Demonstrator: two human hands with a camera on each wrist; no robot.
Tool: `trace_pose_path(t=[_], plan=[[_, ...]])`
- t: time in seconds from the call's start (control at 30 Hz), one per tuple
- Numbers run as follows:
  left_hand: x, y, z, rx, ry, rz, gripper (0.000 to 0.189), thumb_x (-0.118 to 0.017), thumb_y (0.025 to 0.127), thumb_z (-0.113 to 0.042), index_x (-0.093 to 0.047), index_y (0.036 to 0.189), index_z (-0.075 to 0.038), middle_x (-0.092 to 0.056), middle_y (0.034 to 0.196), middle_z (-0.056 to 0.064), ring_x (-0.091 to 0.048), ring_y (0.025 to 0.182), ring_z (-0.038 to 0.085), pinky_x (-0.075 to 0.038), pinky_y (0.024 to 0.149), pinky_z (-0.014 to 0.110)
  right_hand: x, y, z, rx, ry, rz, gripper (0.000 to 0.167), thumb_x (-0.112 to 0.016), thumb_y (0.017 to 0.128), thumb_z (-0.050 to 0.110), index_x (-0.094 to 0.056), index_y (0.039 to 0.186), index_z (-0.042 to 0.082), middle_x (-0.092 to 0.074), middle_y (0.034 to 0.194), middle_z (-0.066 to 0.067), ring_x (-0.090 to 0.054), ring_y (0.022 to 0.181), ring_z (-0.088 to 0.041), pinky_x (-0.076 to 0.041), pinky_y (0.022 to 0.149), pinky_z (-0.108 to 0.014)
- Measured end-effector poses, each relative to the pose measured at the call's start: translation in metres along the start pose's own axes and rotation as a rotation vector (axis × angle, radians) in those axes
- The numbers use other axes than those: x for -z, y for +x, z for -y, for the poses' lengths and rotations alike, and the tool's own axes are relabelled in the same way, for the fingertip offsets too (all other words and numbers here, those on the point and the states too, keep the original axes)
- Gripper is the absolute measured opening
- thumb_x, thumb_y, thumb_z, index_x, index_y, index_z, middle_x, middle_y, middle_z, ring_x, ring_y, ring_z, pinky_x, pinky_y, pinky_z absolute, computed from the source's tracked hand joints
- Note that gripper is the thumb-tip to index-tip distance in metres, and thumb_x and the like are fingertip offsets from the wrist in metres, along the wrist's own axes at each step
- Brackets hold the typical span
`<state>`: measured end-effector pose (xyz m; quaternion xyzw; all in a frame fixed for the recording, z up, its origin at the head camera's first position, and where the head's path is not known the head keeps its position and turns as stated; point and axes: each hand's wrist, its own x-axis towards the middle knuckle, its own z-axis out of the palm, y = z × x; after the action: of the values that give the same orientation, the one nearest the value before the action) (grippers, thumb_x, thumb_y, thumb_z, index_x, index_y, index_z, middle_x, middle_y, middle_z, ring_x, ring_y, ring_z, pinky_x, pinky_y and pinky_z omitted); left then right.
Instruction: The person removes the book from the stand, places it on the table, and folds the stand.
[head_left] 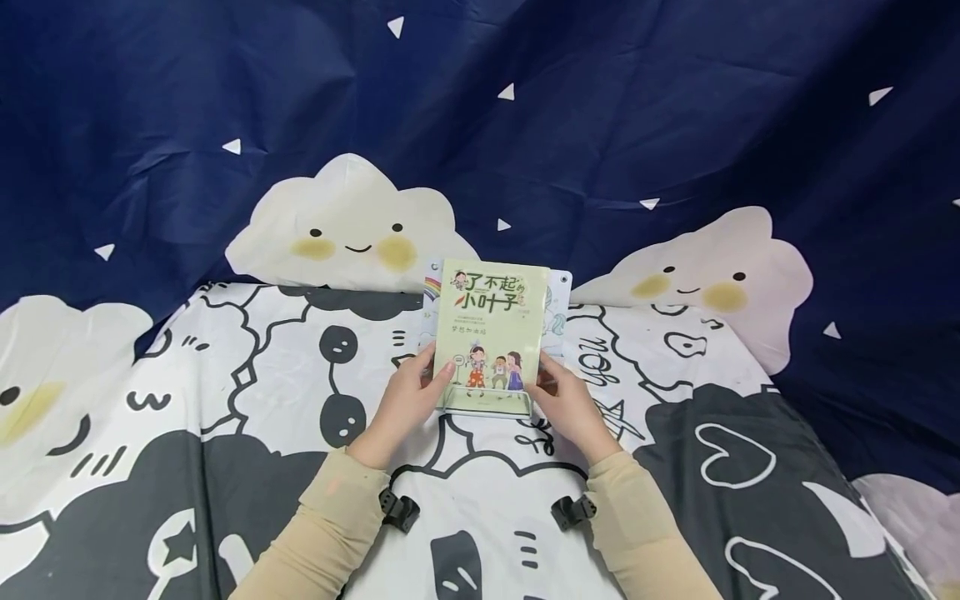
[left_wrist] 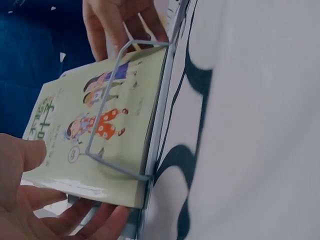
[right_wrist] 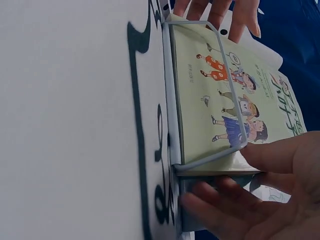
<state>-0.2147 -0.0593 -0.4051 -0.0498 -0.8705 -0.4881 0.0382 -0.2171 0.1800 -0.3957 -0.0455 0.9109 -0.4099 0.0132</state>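
A pale green picture book [head_left: 491,333] with cartoon children on its cover leans upright on a book stand [head_left: 558,292]. The stand's light back panel carries a rainbow and a unicorn, and a thin wire holder [left_wrist: 107,92] crosses the lower part of the cover. At the book's left edge my left hand [head_left: 405,408] grips it, thumb on the cover and fingers around the side. My right hand [head_left: 573,408] holds the lower right edge, its thumb [right_wrist: 270,156] beside the wire and its fingers curled behind, close to the stand's back.
A white and dark grey cloth [head_left: 480,492] with cartoon drawings lies under the stand. Behind it hangs a navy curtain [head_left: 600,125] with smiling clouds and small white triangles. Black wrist cameras [head_left: 400,510] sit on both sleeves.
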Motion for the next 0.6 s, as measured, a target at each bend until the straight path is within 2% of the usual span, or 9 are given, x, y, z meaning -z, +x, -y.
trace_pose_path(t=[0.13,0.37,0.6], plan=[[-0.0019,-0.0013,-0.0023,0.006,0.026,-0.023,0.064,-0.053,0.101,-0.037,-0.037,0.151,0.000,-0.059,0.122,0.024,-0.063,0.107,0.032,-0.054,0.091,0.046,0.0005,-0.0011,0.0024,0.002,0.013,0.012,0.062,-0.057,0.099,0.018,-0.031,0.155,0.004,-0.060,0.120,-0.018,-0.061,0.115,-0.034,-0.051,0.099,-0.049],[-0.0022,-0.0021,-0.0039,-0.004,0.038,-0.054,0.061,-0.054,0.100,-0.032,-0.039,0.150,0.001,-0.060,0.114,0.022,-0.060,0.096,0.027,-0.052,0.084,0.043,-0.0006,-0.0022,0.0055,0.035,0.025,-0.015,0.062,-0.058,0.099,0.013,-0.032,0.154,0.004,-0.057,0.122,-0.021,-0.061,0.112,-0.034,-0.051,0.100,-0.047],[-0.0014,-0.0023,-0.0038,-0.018,0.044,-0.072,0.061,-0.056,0.099,-0.029,-0.040,0.149,0.002,-0.060,0.111,0.023,-0.058,0.093,0.028,-0.051,0.082,0.042,-0.0006,-0.0026,0.0076,0.050,0.028,-0.026,0.062,-0.057,0.099,0.013,-0.031,0.154,0.002,-0.055,0.123,-0.020,-0.060,0.110,-0.033,-0.052,0.097,-0.046]])
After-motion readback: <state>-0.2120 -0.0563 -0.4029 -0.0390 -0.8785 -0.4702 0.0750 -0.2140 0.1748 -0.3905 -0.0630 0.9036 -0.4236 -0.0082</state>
